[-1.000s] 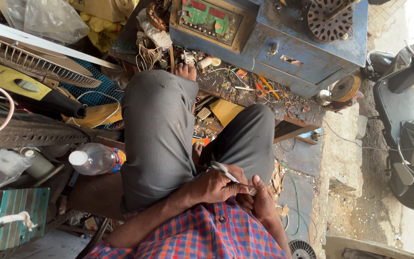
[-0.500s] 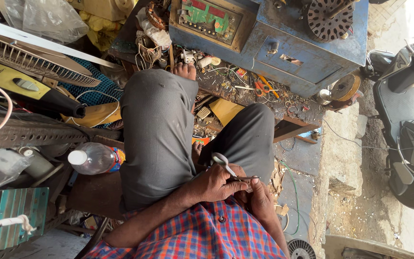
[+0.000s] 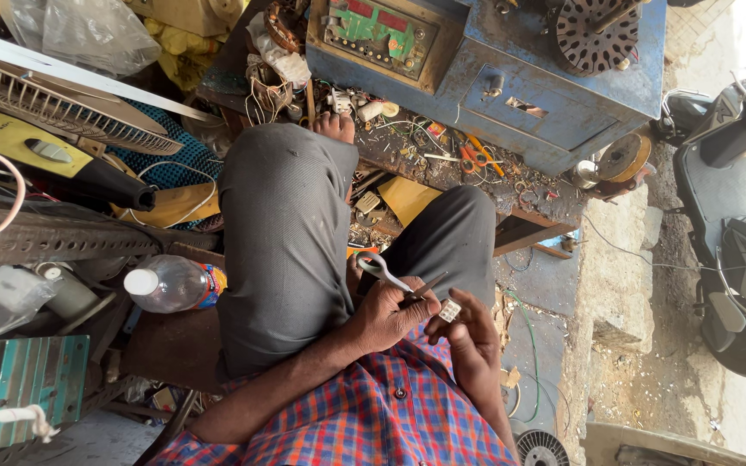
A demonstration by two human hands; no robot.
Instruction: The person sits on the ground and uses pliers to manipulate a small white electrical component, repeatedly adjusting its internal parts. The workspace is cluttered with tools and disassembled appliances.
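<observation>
Since half a second ago the tool (image 3: 395, 280) has tilted flatter in the left hand (image 3: 386, 315), which grips it closed with its tip aimed at the small white connector (image 3: 450, 311) pinched in the right hand (image 3: 477, 341) fingertips, held over the lap for close work.

Hands over the lap, bench ahead

The left hand (image 3: 388, 315) and right hand (image 3: 475, 338) meet above the knees, a pair of scissors (image 3: 388, 273) in the left, a small connector block (image 3: 450, 311) in the right. A plastic bottle (image 3: 170, 285) lies left of the thigh; the bench (image 3: 477, 185) stands beyond the knees, a machine (image 3: 511, 65) on it; a scooter (image 3: 736, 216) is far right.
</observation>
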